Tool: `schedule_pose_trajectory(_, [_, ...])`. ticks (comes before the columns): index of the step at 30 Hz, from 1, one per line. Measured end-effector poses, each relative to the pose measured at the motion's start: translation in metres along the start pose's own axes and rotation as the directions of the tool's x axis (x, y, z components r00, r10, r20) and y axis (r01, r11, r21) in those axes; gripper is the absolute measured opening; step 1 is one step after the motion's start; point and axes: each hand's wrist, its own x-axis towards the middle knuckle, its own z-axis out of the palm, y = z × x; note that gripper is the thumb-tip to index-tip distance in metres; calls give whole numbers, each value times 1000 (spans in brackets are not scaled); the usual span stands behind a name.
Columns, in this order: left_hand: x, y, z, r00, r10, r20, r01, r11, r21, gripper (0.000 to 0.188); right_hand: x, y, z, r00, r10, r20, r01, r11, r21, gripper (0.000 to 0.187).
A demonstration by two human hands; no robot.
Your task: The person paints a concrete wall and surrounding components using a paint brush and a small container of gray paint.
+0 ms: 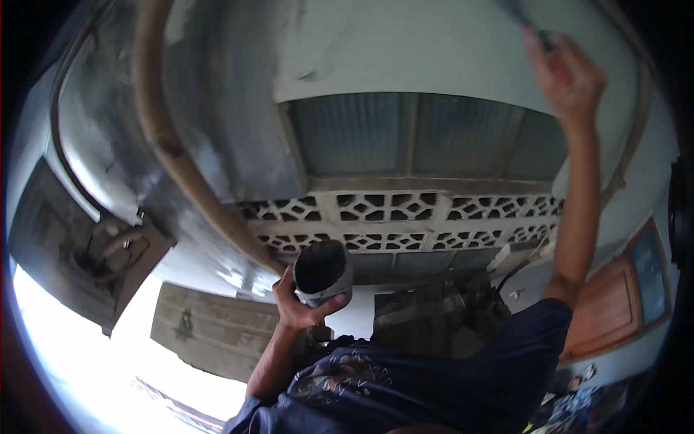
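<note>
My left hand is wrapped round a grey can and holds it in front of my chest. The can's mouth is turned toward me, with a dark inside; I cannot tell how full it is. High at the upper right, my right hand is raised with the arm stretched out. Its fingers close on a paintbrush with a bit of red at the handle. Motion smears the brush's dark far end, which reaches toward the pale green surface above; whether it touches is unclear.
A bamboo pole bends down the left, beside a surface streaked with grey. Ribbed panes and patterned vent blocks lie ahead. A wooden door stands at right, a dusty board at lower left, clutter at lower right.
</note>
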Motion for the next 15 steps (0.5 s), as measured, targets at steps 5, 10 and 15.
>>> schedule_pose_trajectory(5, [8, -3, 9, 1000, -19, 5, 19, 997, -79, 68, -85, -51, -4, 988, -78, 131, 53, 981, 184, 22])
schedule_pose_trajectory(10, [11, -14, 28, 994, -50, 96, 61, 992, -109, 67, -138, -85, -45, 954, 257, 154, -290, 921, 258, 18])
schedule_pose_trajectory(15, [3, -35, 57, 976, -117, 182, 140, 983, -119, 67, -204, -122, -91, 806, 533, 257, -590, 757, 280, 26])
